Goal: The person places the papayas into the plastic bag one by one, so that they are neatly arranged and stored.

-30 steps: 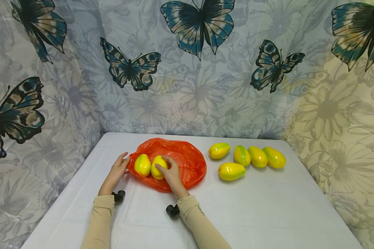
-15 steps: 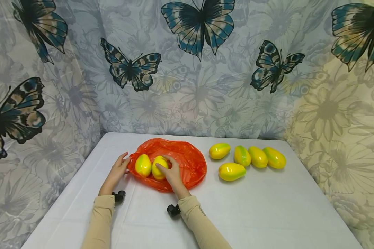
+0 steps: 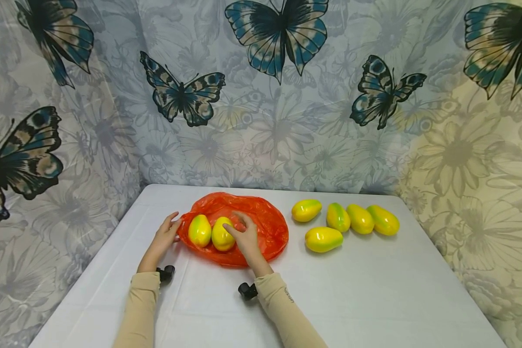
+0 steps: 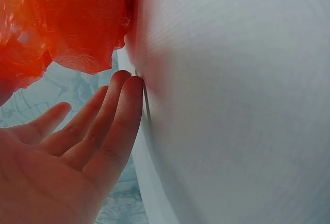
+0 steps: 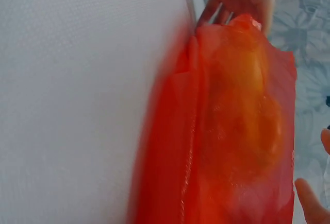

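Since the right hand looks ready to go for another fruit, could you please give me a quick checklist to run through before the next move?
1. Right hand free of fruit: ok, fingers relaxed beside the second fruit.
2. Left hand at the edge of the orange bag: ok, fingers straight against it.
3. First fruit and the second settled on the bag: ok.
4. Five loose fruits on the table in reach: ok, probably.
5. Bag mouth open: cannot tell.

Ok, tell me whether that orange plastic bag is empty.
Not empty: the orange plastic bag holds two yellow-green mangoes at its mouth.
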`<state>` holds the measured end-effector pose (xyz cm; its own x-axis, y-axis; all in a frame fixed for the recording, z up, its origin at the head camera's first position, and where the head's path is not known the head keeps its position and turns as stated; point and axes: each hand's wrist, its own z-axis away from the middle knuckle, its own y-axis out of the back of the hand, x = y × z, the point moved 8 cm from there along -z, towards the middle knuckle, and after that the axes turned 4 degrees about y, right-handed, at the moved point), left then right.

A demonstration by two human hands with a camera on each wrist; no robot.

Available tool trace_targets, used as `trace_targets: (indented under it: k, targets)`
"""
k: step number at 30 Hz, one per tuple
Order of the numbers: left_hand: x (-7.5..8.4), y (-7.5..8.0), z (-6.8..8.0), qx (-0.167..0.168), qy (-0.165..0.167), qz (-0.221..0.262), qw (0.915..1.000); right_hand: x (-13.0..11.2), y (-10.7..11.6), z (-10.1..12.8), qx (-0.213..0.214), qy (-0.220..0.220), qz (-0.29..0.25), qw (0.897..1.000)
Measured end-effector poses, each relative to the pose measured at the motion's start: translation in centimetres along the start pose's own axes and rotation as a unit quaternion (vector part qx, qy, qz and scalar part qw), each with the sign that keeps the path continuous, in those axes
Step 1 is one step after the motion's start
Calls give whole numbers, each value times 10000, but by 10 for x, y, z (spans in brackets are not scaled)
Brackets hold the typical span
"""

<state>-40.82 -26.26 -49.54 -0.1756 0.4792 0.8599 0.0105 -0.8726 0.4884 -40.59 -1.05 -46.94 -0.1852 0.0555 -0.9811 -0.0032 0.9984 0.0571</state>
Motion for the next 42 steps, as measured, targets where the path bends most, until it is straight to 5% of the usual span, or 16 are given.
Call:
trace_targets:
  k: [12, 42]
  targets:
    - [3, -1, -1, 21, -215, 113, 9997, -11, 27, 1, 101, -139, -209, 9996]
    - [4, 0, 1, -66, -62, -7, 10000, -25, 116, 2, 662, -32, 10, 9978]
